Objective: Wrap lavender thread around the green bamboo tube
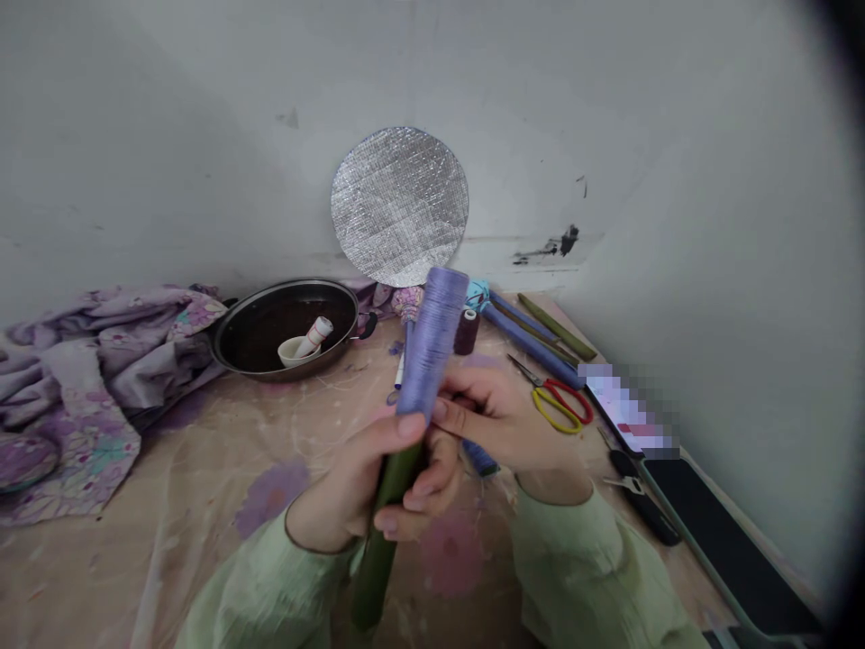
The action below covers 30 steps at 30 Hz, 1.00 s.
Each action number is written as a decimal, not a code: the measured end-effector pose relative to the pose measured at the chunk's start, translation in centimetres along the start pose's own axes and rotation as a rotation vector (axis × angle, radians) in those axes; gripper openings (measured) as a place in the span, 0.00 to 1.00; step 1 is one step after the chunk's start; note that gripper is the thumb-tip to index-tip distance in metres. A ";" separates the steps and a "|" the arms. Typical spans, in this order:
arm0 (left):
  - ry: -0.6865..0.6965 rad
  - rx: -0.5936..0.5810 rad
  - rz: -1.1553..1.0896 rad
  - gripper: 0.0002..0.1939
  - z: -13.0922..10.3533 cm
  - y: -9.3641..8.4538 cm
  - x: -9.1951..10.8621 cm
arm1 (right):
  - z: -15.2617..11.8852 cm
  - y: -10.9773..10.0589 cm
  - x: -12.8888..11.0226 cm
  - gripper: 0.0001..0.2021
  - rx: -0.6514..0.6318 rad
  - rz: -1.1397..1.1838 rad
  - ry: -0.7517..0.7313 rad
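A green stick [379,577], its upper part wound closely with purple thread [436,333], leans up and slightly right in front of me. My left hand [378,478] is wrapped round the stick, thumb lying on the lower edge of the winding. From the right, my right hand [496,419] has its thumb and curled fingers closed against the purple thread at that same edge. Whether a loose strand runs between those fingers is hidden. Below the right palm, a blue thread-wound piece [479,458] shows in part.
A dark pan [233,347] holds a white cup [290,353] with a white roll. Floral cloth [81,388] lies left. Scissors [564,404], a dark thread spool [466,335], wrapped sticks [541,342], keys [632,485] and a phone [622,415] lie right. A silver disc [400,205] leans on the wall.
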State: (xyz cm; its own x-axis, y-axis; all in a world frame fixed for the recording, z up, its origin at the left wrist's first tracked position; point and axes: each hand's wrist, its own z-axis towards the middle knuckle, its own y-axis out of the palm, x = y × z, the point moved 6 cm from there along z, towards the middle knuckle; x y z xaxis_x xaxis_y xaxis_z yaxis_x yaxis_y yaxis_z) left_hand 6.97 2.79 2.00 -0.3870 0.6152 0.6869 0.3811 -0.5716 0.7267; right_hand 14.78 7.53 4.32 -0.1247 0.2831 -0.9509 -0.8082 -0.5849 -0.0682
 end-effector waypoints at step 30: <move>0.299 0.354 0.251 0.23 -0.1 -1.9 2.3 | -0.2 -1.1 1.0 0.12 -0.020 0.230 -0.032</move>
State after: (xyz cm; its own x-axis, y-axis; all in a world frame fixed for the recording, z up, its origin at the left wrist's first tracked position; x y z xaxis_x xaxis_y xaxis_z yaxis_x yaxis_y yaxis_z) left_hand 5.22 5.22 2.16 -0.4503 0.2721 0.8504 0.7330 -0.4312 0.5261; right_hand 15.60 8.31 3.39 -0.3223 0.1644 -0.9322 -0.7449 -0.6518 0.1426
